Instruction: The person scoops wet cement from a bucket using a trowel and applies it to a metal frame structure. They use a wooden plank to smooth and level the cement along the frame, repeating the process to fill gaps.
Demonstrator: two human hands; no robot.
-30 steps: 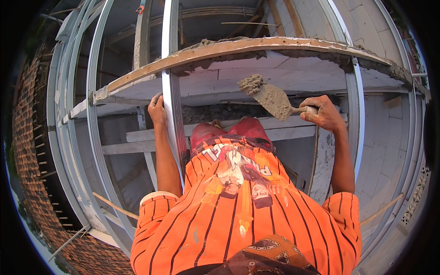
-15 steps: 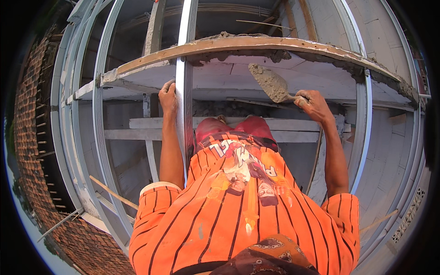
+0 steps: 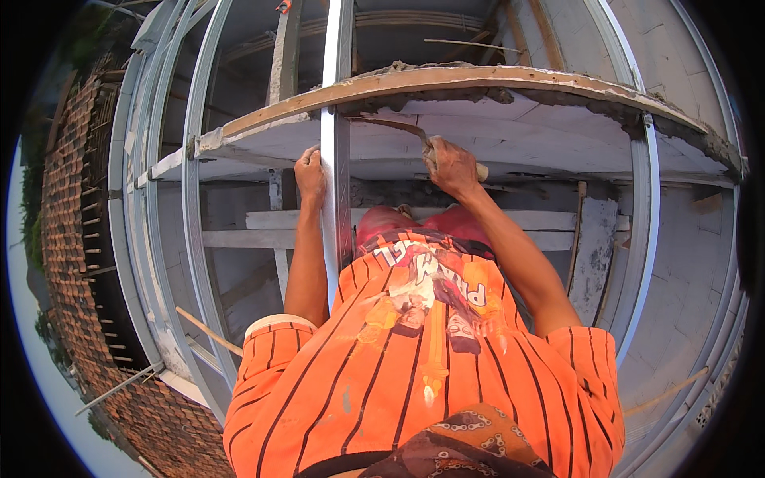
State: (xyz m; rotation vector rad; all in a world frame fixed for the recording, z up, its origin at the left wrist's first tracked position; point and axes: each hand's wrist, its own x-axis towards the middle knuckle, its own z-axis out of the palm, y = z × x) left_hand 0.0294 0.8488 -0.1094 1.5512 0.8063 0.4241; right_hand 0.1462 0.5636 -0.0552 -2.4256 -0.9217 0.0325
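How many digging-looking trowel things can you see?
1 trowel. It is in the person's right grip, with its blade seen nearly edge-on, just below the long wooden strip. Others may be hidden in the dark background.

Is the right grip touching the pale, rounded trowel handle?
Touching: the head view shows the right grip closed on the pale, rounded trowel handle, its end poking out.

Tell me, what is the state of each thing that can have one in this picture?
trowel: in the right hand, seen nearly edge-on
right hand: closed on the trowel
metal profile: crossing the wooden strip
left hand: curled at the metal profile, grip unclear
wooden strip: mortar along its lower edge
mortar: rough, uneven
shirt: stained
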